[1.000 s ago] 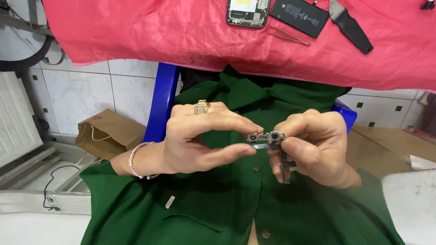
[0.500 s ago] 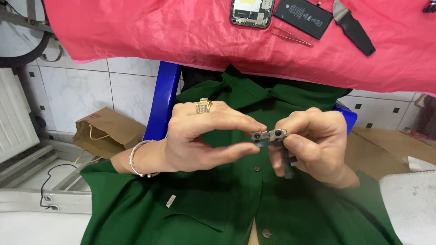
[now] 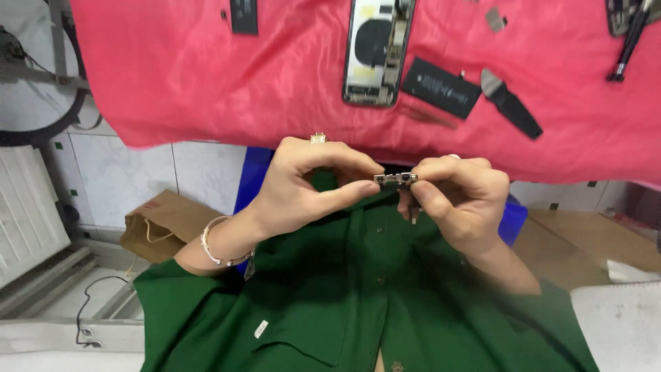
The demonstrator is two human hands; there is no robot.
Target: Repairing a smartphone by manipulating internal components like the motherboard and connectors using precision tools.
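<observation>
A small grey phone camera module [image 3: 396, 179] is pinched between both my hands, level, just below the edge of the pink cloth [image 3: 172, 83]. My left hand [image 3: 306, 189], with a gold ring and a bracelet, grips its left end with thumb and forefinger. My right hand [image 3: 458, 200] grips its right end; a thin strip hangs down behind its fingers. Beyond them, an opened phone body [image 3: 375, 52] lies on the cloth, with a black battery [image 3: 441, 87] beside it.
A dark-handled prying tool [image 3: 513, 107] lies right of the battery, a black tool [image 3: 630, 38] at the far right, a small dark part [image 3: 244, 15] at the top. A brown paper bag [image 3: 165, 224] sits on the floor at left. A blue chair [image 3: 251, 179] is under me.
The view has tilted so more of the cloth and the phone shows. Both hands have lifted the module closer to the cloth's edge, grip unchanged.
</observation>
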